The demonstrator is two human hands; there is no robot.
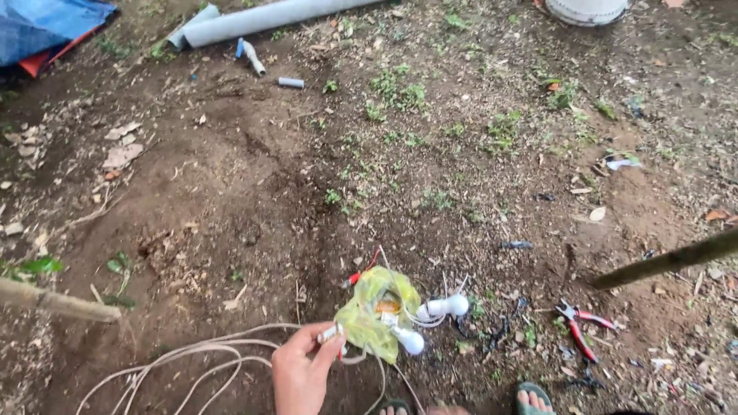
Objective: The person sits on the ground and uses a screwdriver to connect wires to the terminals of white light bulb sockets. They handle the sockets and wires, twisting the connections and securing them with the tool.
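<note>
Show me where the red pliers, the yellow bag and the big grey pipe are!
red pliers (582, 327): head view, on the red handles.
yellow bag (374, 311): head view, middle of the crumpled plastic.
grey pipe (265, 18): head view, middle of its long side.

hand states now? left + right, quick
Left hand: closed, pinching a small white piece next to the yellow-green plastic bag, above the white cable.
Right hand: not in view.

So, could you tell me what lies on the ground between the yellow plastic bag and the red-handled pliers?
In the head view, a white bulb socket lies between the yellow bag and the pliers, then soil with dark scraps.
</note>
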